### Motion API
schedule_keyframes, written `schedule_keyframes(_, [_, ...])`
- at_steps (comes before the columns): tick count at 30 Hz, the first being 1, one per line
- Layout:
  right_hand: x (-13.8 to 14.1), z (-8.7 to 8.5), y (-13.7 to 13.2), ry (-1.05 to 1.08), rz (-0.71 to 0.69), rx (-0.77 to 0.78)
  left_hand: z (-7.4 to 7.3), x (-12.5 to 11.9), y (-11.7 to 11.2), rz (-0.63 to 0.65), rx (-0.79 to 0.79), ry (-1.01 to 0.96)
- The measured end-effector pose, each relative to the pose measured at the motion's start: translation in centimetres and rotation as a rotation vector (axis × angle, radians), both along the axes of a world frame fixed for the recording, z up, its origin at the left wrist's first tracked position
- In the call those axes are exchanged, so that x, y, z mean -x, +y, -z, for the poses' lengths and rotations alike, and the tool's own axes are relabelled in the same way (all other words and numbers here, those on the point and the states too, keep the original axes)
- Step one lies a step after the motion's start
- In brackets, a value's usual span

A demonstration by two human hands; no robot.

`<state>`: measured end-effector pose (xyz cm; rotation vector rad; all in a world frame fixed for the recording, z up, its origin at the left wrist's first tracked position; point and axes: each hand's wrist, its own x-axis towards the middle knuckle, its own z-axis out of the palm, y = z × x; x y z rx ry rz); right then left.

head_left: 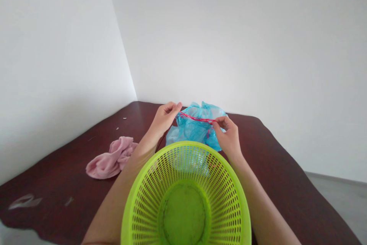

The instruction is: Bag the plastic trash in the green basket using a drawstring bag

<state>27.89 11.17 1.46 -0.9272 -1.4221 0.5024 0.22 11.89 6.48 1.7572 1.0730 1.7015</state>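
Note:
A bundle of thin red string (197, 118) stretches between my two hands, above a crumpled blue plastic bag (190, 130). My left hand (166, 115) pinches its left end between thumb and fingers. The right end is pinched in my right hand (228, 132). Some red strands hang down by the right hand, in front of the bag. Nearer to me, between my forearms, is a lime green plastic basket (185, 214) with slotted sides, its open mouth facing me. It hides the bag's lower part.
A crumpled pink cloth (113, 157) lies on the dark red-brown table (71, 184), left of my left forearm. Clear plastic scraps (25, 202) lie at the table's near left. White walls (229, 38) stand behind and at the left. Grey floor (338, 195) shows at the right.

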Motion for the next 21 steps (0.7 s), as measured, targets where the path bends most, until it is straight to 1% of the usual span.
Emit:
schedule_keyframes(3, [0.0,0.1,0.1,0.003,0.004,0.007,-0.6,0.4,-0.2,0.060,0.027,-0.223])
schedule_keyframes(7, [0.2,0.2,0.0,0.023,0.020,0.017,-2.0,1.5,-1.0,0.234,0.083,-0.456])
schedule_keyframes(9, [0.2,0.2,-0.1,0.029,0.031,0.022,-2.7,1.9,-1.5,0.282,0.087,-0.533])
schedule_keyframes(13, [0.0,0.2,0.2,0.068,0.032,0.076,-3.3,2.2,-2.3,0.296,0.036,-0.583])
schedule_keyframes(17, [-0.2,0.2,0.5,0.190,-0.042,0.123,-3.4,2.2,-2.6,0.338,-0.010,-0.652])
schedule_keyframes(21, [-0.2,0.0,0.4,0.343,-0.176,0.179,-3.4,1.9,-2.6,0.449,0.005,-0.802])
